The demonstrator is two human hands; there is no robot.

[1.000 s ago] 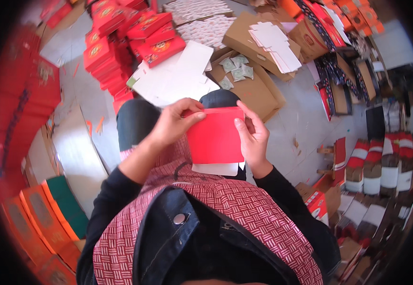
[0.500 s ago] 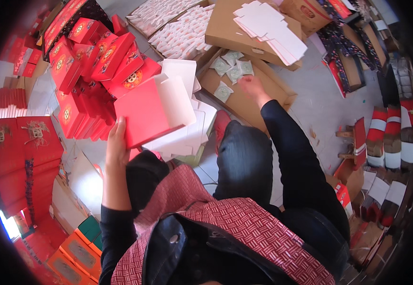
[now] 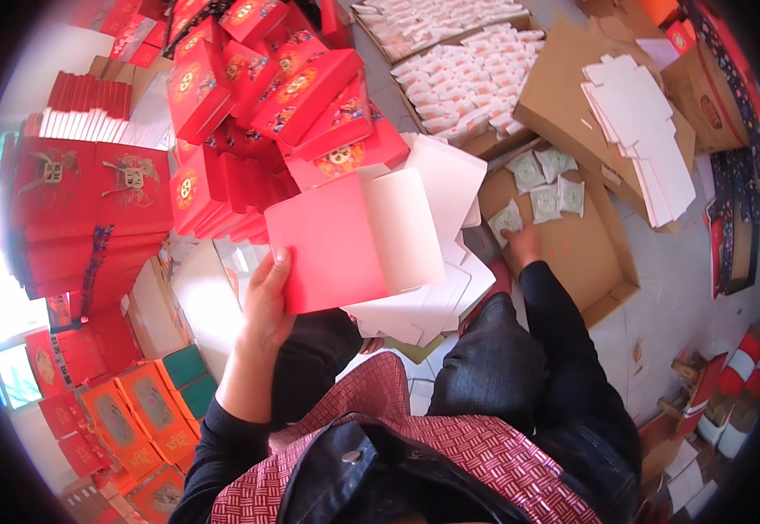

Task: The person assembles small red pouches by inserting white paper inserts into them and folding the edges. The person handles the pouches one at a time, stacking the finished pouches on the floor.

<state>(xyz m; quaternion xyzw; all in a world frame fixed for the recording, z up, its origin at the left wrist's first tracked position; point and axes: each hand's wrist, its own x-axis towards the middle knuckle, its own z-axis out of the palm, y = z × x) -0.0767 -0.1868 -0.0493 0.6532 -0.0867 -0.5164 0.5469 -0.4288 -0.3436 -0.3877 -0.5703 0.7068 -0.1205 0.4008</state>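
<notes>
My left hand [image 3: 268, 293] grips the left edge of a red cardboard box [image 3: 323, 244], thumb on top, with its white flap [image 3: 406, 229] folded out on the right. My right hand [image 3: 524, 245] reaches into a shallow brown carton [image 3: 603, 262]. Its fingertips are closed at the lower edge of a small sealed white packet with a green print [image 3: 506, 218]. Beyond that, several like packets [image 3: 558, 197] lie together in the carton. Under the red box, flat white card pieces [image 3: 437, 293] rest in a stack by my knees.
Finished-looking red boxes [image 3: 310, 96] are piled at the far left. Cartons full of wrapped white packets [image 3: 467, 79] stand at the back. White card blanks [image 3: 638, 131] lie on a brown box [image 3: 563, 79] to the right. Orange boxes [image 3: 153, 406] are stacked at the lower left.
My right hand has moved left from the grouped packets to the single one and closed on its edge. The left hand still holds the red box; the whole view has swung left.
</notes>
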